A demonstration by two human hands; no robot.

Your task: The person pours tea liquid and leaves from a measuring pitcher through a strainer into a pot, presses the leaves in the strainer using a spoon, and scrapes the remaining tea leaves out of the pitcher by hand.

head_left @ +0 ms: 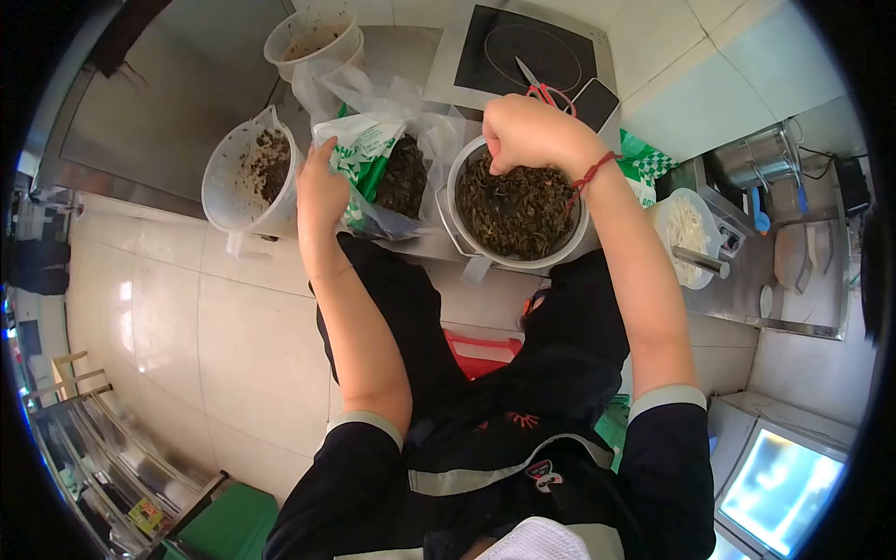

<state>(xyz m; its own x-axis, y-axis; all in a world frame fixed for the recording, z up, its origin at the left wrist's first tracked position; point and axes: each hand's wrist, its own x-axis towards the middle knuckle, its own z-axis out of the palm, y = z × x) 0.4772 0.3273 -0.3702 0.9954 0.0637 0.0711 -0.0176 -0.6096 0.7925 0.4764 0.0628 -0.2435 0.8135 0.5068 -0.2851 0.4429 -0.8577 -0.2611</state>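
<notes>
Your right hand (537, 135) has its grip curled over the white bucket (455, 201), fingertips down at the dark leaves (518, 215); you can't tell whether they pinch any. Your left hand (322, 191) has its grip bent at the edge of the green-and-white bag (369, 149), its hold unclear. The bucket below your right grip looks well filled, while dark leafy matter (403, 177) remains in the bag just beside your left, so the work seems partway along.

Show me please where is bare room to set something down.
Bare: the cooktop glass, left of the scissors and phone; the steel counter strip between cooktop and upper-left tub. Crowded: from the jug past the plastic bag to the bucket of dark leaves.
</notes>
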